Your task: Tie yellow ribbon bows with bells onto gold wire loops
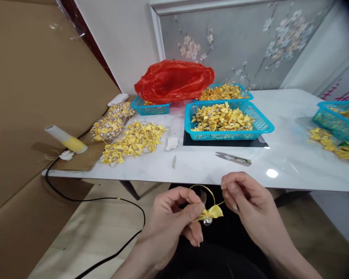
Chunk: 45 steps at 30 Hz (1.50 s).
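Head view: left hand [174,217], right hand [244,199] pinch yellow bow [211,212]; blue basket [261,126] holds bows.

Yellow bow [211,212] between both hands [174,217]

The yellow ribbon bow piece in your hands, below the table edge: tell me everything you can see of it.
The small yellow satin-looking ribbon bow has a thin gold-coloured wire ring arching above it and a round silvery bead hanging just beneath. It is held in the air in front of the white marble-look table, over the lap. The left hand pinches the bow's left side and the ring; the right hand pinches a thin strand running from the bow's right side.
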### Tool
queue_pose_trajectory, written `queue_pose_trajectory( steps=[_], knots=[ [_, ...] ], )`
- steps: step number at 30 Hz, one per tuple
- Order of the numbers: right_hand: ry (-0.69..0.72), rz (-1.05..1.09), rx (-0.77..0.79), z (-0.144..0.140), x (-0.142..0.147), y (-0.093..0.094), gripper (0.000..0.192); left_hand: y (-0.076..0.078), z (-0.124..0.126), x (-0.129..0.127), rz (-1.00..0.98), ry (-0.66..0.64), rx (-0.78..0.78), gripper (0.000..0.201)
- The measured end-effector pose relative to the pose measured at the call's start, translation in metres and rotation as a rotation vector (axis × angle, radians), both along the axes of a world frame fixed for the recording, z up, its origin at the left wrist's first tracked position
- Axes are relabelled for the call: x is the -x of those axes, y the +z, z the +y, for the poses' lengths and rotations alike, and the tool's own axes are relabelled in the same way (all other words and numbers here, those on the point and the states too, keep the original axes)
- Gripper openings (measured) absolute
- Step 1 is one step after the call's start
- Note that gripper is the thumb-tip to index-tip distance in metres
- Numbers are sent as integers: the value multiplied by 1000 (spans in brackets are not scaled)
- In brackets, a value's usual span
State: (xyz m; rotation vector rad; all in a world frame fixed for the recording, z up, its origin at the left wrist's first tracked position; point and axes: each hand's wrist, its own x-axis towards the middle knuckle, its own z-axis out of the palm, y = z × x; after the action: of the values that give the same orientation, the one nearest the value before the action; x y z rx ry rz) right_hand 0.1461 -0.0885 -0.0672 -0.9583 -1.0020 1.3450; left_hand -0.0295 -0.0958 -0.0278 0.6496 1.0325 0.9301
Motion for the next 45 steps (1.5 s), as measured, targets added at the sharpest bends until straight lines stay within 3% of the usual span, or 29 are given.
queue_pose_trajectory(
  steps=[5,9,17,22,25,28,34,41,45],
  knots=[
    [83,-390,-299,-12,-12,17,22,2,-2,1,33,-27,-15,23],
    [54,-648,-489,-25,-12,31,22,4,-5,2,123,-50,-76,18],
    [-6,-857,-580,-24,-19,35,31,9,-1,1,270,28,-169,14],
    [164,-972,-641,-30,-7,33,23,10,-3,-1,308,16,-197,11],
    [196,-1068,-700,-33,1,27,24,11,-5,-1,309,7,-223,12],
    [211,-1075,-711,-32,4,25,19,11,-7,-1,286,-2,-226,12],
    [206,-828,-568,-26,1,29,16,9,-8,1,191,-10,-202,11],
    [169,-891,-591,-25,-2,21,17,2,-11,8,109,-16,-137,12],
    [239,-912,-577,-25,-5,30,19,3,-12,9,146,5,-145,11]
  ],
)
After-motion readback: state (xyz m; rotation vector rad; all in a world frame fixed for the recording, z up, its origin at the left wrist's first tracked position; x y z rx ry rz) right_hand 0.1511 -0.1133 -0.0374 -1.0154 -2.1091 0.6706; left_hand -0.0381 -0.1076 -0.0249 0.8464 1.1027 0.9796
